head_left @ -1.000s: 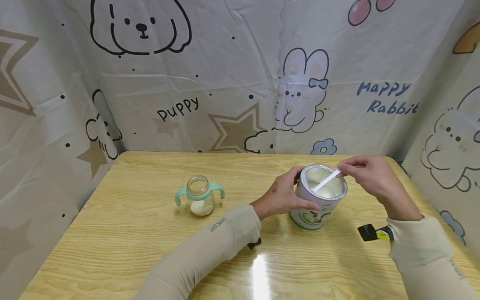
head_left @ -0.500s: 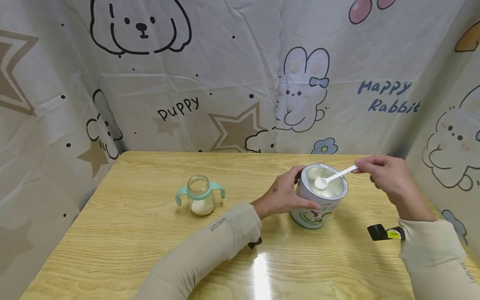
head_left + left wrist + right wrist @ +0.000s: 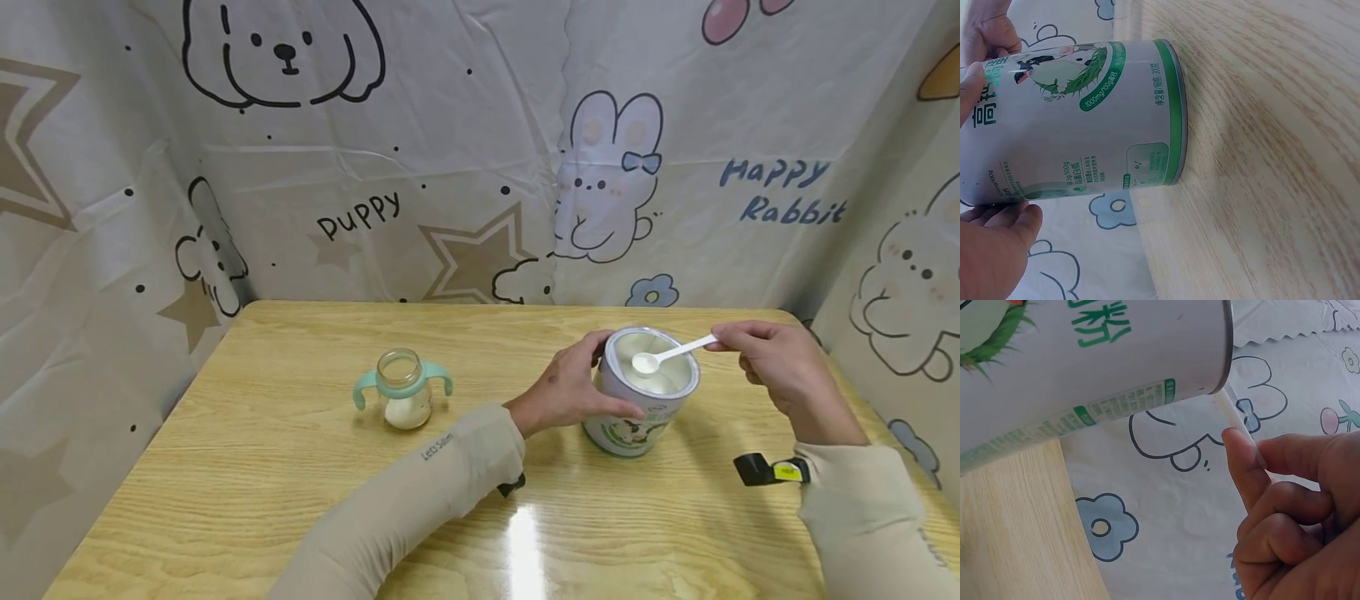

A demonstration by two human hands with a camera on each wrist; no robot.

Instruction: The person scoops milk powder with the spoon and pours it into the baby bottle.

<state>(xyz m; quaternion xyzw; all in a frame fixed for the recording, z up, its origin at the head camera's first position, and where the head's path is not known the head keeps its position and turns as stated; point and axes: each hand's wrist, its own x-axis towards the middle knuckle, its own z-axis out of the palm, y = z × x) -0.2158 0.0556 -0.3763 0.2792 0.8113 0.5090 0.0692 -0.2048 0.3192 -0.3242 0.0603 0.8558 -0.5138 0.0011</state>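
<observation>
My left hand (image 3: 562, 390) grips the side of an open milk powder can (image 3: 626, 417), thumb across the front and fingers behind. In the left wrist view the can (image 3: 1085, 119) shows green bands and printing, its base close over the tabletop. Between thumb and index finger, my right hand (image 3: 780, 358) pinches the handle of a white measuring scoop (image 3: 688, 346). The scoop's bowl, with pale powder in it, is over the can's mouth near the inner wall. In the right wrist view the scoop's handle (image 3: 1235, 412) runs behind the can's rim, which hides the bowl.
A baby bottle (image 3: 405, 410) without a lid stands left of the can, with mint-green handles (image 3: 363, 390) and pale contents. The wooden table (image 3: 247, 467) ends at a printed cloth (image 3: 450, 125) that hangs behind and along both sides.
The scoop has come up from inside the can, carrying powder, as my right hand moved right. Since half a second ago it has dipped slightly and its heap looks flatter. My left hand stays put.
</observation>
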